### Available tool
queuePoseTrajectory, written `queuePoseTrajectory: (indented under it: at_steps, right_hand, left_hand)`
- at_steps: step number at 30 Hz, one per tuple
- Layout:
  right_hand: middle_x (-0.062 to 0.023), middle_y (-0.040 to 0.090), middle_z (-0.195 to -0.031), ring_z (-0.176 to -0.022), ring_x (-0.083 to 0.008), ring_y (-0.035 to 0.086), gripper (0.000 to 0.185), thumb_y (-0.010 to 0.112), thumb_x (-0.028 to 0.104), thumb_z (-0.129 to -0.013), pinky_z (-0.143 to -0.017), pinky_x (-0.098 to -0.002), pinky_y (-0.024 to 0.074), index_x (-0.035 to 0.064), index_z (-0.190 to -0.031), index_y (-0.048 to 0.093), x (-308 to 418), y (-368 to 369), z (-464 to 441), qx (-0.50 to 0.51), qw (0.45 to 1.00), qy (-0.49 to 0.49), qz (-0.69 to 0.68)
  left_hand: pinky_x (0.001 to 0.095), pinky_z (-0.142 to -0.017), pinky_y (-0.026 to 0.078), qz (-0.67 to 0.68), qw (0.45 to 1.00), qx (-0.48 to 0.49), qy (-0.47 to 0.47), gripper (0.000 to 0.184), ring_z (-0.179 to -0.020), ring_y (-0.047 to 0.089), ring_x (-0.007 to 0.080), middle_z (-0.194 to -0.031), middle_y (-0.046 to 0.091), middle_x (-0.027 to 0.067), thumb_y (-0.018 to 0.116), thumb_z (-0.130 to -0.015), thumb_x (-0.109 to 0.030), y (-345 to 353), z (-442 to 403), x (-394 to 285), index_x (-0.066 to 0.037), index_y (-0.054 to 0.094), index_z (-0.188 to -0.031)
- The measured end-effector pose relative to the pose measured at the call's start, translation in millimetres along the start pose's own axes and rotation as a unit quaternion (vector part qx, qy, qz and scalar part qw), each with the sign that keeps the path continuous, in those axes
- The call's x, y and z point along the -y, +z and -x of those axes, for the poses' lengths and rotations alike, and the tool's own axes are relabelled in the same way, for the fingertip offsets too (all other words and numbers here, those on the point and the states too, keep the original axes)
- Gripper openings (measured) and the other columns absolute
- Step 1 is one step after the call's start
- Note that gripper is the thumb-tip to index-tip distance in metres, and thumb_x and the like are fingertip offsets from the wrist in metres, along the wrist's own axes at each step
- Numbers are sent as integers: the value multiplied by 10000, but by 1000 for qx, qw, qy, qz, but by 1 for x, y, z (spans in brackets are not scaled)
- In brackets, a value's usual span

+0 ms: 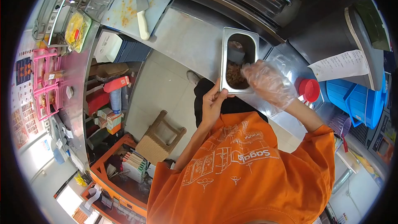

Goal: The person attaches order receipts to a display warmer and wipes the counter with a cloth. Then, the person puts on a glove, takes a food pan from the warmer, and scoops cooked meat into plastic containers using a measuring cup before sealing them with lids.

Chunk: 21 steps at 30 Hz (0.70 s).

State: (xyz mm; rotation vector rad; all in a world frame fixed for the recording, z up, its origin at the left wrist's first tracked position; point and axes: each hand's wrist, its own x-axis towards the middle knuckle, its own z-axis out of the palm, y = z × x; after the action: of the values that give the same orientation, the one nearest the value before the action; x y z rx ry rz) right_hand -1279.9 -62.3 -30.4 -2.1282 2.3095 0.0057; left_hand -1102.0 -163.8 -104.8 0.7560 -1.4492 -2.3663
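A deep steel food pan (224, 58) is tilted in front of me, its open top towards me. My left hand (213, 103) is closed on the pan's near left corner, thumb over the rim. Brown, crumbly food (234, 76) lies in the near part of the pan. A pale, clear-looking piece (236, 53) shows further in; I cannot make out what it is. My right hand (269, 84), in a clear plastic glove, is at the pan's right rim with its fingertips by the food. The glove is blurred and its fingers are hard to make out.
A knife (142, 14) lies on a stained white cutting board (118, 6) on the steel counter (186, 33). To the right are a red lid (309, 90), a printed receipt (340, 66) and a blue bin (356, 101). A wicker stool (155, 144) stands on the floor.
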Motion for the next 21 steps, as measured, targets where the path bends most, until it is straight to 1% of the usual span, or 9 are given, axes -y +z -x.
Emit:
queuePoseTrajectory:
  at_steps: [3, 6, 9, 12, 13, 15, 18, 20, 21]
  right_hand:
    - [-72, 566, -773, -767, -215, 566, 165, 552, 129, -769, -656, -321, 463, 57, -917, 551, 11, -1, 7, 55, 998, -20, -23]
    - [-71, 555, -745, -724, -213, 561, 180, 540, 132, -766, -618, -323, 460, 41, -921, 541, 13, -17, 17, 43, 998, -36, -23]
    - [-115, 575, -722, -715, -251, 596, 130, 559, 109, -779, -697, -343, 481, 35, -886, 562, 20, -16, 21, 68, 995, -46, 54]
    - [-135, 606, -729, -709, -286, 595, 145, 567, 109, -809, -701, -355, 488, 18, -914, 608, 6, 3, 18, 13, 976, 37, -214]
    - [-136, 622, -741, -705, -279, 604, 136, 574, 117, -822, -672, -350, 486, 25, -904, 630, 4, 3, 20, 20, 951, 95, -292]
    - [-138, 654, -765, -697, -266, 622, 135, 587, 134, -848, -613, -340, 482, 39, -884, 675, 1, -3, 19, 32, 874, 207, -440]
    - [-151, 644, -761, -671, -294, 599, 125, 581, 109, -848, -586, -361, 477, 26, -868, 673, 3, -16, 23, 90, 775, 309, -543]
    - [-143, 639, -755, -641, -302, 582, 123, 577, 103, -850, -568, -368, 473, 26, -872, 670, 9, 3, 30, -17, 888, 195, -416]
    - [-139, 637, -752, -625, -306, 573, 122, 575, 101, -851, -559, -371, 471, 26, -874, 669, 12, 6, 29, -71, 927, 132, -343]
  left_hand:
    - [299, -835, 521, 5, 1000, -12, 1, 488, -905, 587, 101, -1168, 588, 82, 536, -938, -126, -1, 0, 5, 21, 364, -1371]
    - [298, -839, 521, 26, 1000, -10, 5, 490, -909, 583, 98, -1163, 589, 80, 538, -937, -123, 5, 2, 6, 20, 362, -1372]
    - [297, -847, 514, 28, 999, -14, 2, 495, -919, 582, 104, -1156, 590, 76, 539, -936, -117, 9, 4, 9, 20, 356, -1375]
    - [287, -858, 497, 30, 999, -9, 9, 492, -920, 586, 116, -1135, 599, 74, 534, -938, -104, 14, 4, 9, 23, 353, -1377]
    - [283, -861, 492, 30, 999, -4, 14, 489, -918, 589, 119, -1128, 601, 72, 531, -938, -99, 17, 6, 11, 23, 354, -1377]
    - [275, -866, 480, 28, 999, 8, 26, 482, -913, 593, 127, -1115, 605, 69, 526, -939, -87, 22, 8, 14, 22, 356, -1377]
    - [265, -862, 472, 40, 999, -24, 1, 475, -896, 596, 126, -1108, 609, 70, 520, -942, -88, 20, 11, 7, 17, 362, -1377]
    - [262, -851, 471, 17, 999, -31, -6, 479, -876, 599, 122, -1092, 616, 66, 523, -944, -115, 14, 9, 4, 9, 366, -1380]
    - [261, -850, 471, 18, 999, -30, -4, 481, -871, 600, 121, -1087, 618, 64, 524, -945, -121, 12, 9, 5, 8, 366, -1380]
